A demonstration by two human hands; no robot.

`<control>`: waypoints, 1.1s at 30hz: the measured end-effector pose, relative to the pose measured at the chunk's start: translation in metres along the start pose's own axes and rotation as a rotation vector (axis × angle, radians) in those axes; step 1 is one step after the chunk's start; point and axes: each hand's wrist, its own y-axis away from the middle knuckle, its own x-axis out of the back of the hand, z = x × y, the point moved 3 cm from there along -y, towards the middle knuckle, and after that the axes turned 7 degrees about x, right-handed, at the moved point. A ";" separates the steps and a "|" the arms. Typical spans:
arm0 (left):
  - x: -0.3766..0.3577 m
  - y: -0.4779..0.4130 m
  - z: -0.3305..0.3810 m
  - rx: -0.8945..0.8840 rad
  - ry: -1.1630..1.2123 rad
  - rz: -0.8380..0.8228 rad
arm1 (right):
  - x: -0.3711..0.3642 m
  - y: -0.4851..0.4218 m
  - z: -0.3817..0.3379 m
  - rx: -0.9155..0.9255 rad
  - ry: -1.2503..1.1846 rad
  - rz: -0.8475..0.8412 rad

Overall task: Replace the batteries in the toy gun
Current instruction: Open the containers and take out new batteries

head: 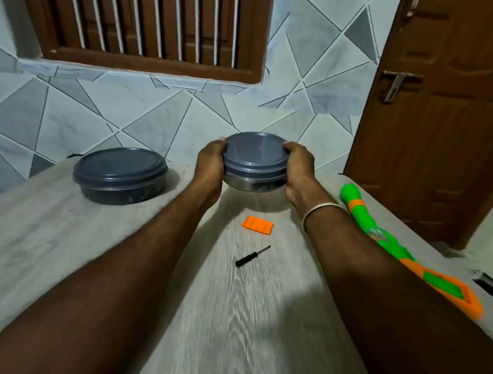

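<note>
Currently the left grip and right grip clasp the lidded steel bowl by its sides. It looks light, rigid and slick, so the rim of its lid seems the surest hold.

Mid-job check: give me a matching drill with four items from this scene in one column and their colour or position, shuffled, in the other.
Items:
1 toy gun
2 screwdriver
3 ribbed cover
4 lidded steel container

States:
A gripped between left hand and right hand
B green and orange, along the right edge of the table
C black, lying mid-table
D orange, lying mid-table

Pairs: 1-B, 2-C, 3-D, 4-A
</note>
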 end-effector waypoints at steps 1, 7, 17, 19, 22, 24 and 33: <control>0.002 -0.010 -0.007 0.009 -0.022 0.010 | -0.002 -0.008 0.010 -0.010 0.007 0.006; 0.013 -0.048 -0.038 0.049 -0.148 0.040 | -0.010 -0.041 0.059 -0.043 0.036 0.021; 0.023 -0.059 -0.048 0.159 -0.041 0.027 | -0.028 -0.067 0.094 -0.127 0.008 0.007; 0.028 -0.064 -0.051 0.117 -0.117 0.064 | -0.028 -0.071 0.102 -0.125 0.017 0.010; 0.032 -0.070 -0.057 0.122 -0.139 0.078 | -0.025 -0.073 0.108 -0.109 0.018 -0.001; 0.033 -0.073 -0.060 0.101 -0.173 0.064 | -0.026 -0.074 0.111 -0.098 0.015 -0.013; 0.036 -0.077 -0.062 -0.043 -0.312 0.047 | -0.028 -0.079 0.118 -0.059 -0.017 -0.014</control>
